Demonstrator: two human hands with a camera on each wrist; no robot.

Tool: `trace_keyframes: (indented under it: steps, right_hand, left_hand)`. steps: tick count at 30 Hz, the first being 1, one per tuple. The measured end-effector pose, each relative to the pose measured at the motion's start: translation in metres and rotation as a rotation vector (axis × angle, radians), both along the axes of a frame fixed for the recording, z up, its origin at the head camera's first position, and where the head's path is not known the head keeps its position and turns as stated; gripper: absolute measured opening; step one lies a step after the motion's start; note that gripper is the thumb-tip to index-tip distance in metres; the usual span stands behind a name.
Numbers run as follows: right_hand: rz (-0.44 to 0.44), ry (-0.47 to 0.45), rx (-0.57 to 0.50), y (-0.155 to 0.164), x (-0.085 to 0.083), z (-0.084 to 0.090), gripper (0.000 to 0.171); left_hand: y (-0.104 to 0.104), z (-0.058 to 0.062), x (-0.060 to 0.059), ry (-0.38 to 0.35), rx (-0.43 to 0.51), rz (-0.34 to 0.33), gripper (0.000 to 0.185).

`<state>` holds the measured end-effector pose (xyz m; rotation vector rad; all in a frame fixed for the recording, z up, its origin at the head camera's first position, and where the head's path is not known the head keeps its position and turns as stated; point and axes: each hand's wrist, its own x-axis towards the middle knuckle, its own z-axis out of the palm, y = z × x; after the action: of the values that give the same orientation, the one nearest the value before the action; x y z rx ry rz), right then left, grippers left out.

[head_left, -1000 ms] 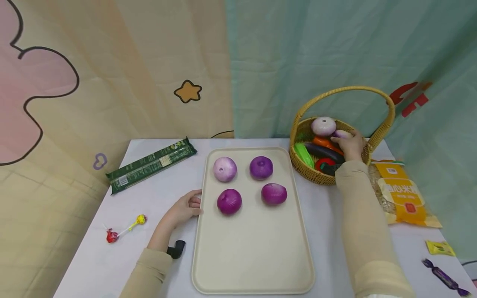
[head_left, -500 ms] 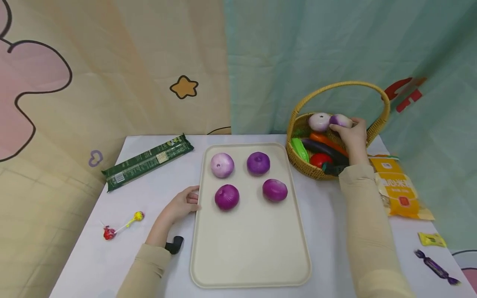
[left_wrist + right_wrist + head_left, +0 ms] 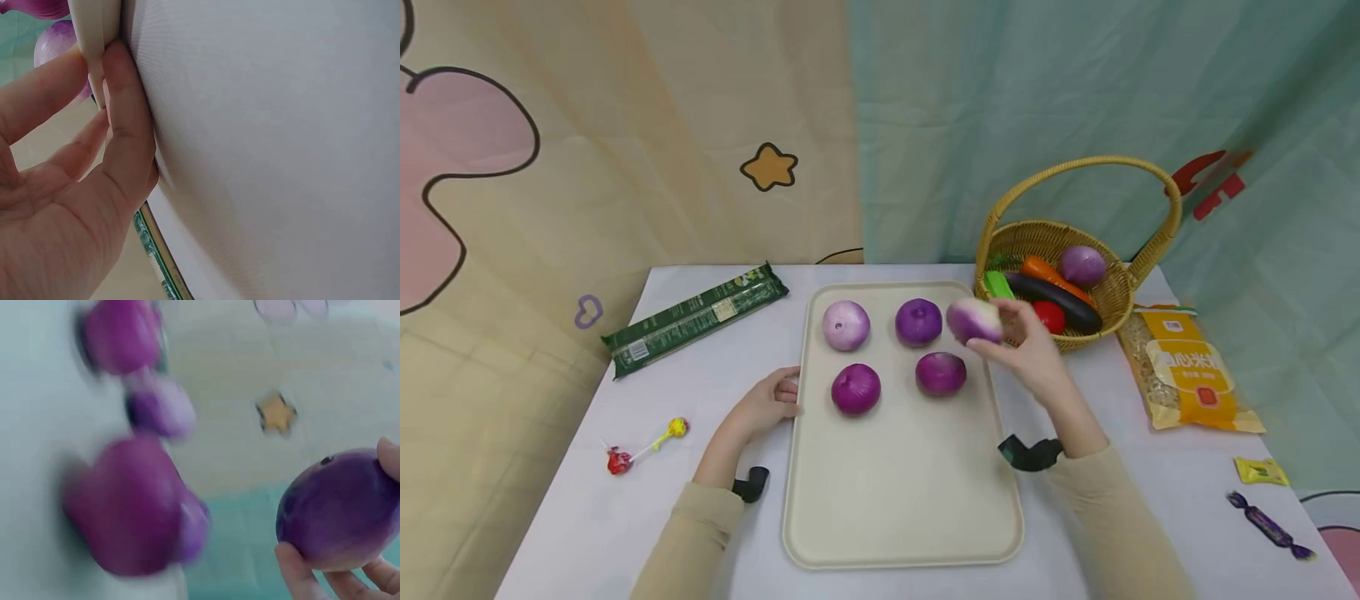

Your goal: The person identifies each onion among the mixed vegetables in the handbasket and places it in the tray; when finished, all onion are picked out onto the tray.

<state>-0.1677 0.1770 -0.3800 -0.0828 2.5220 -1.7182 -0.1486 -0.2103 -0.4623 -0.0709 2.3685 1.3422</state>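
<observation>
A white table (image 3: 587, 517) fills the lower half of the head view, and on it, at centre, lies a cream tray (image 3: 902, 500) carrying four purple onions in two rows; its lower half is bare. At the upper right stands a wicker basket (image 3: 1108, 300) with a hoop handle, holding another onion (image 3: 1081, 265), an eggplant (image 3: 1060, 300), a carrot and a tomato. A green packet (image 3: 696, 318) lies at the left, an orange bag (image 3: 1191, 371) at the right, a lollipop (image 3: 643, 450) at the lower left. The left hand (image 3: 765, 408) pinches the tray's left rim, thumb and fingers pressed on either side of the edge, as the left wrist view shows. The right hand (image 3: 1026, 350) holds the fifth onion (image 3: 973, 321) in its curled fingertips, in the air over the tray's upper right corner, just right of the back row. To do this step well, I judge the onion should come down on a bare spot clear of its neighbours, flat side down so it will not roll, with the fingers opening only once it rests, while the left hand steadies the tray.
</observation>
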Motion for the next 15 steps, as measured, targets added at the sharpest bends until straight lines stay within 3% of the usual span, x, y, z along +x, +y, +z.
trace_keyframes:
  steps: [7,12,15]
  right_hand:
    - [0.330,-0.088,-0.070,-0.061,0.050,-0.037,0.071]
    - [0.419,-0.100,-0.027,-0.091,0.070,-0.062,0.069]
    - [0.447,-0.051,0.054,-0.103,0.078,-0.070,0.067]
  left_hand:
    - [0.001,0.001,-0.002,-0.009,0.001,-0.006,0.066]
    - [0.000,0.000,-0.002,-0.012,-0.012,-0.002,0.066]
    - [0.000,0.000,-0.001,-0.008,-0.011,-0.003,0.066]
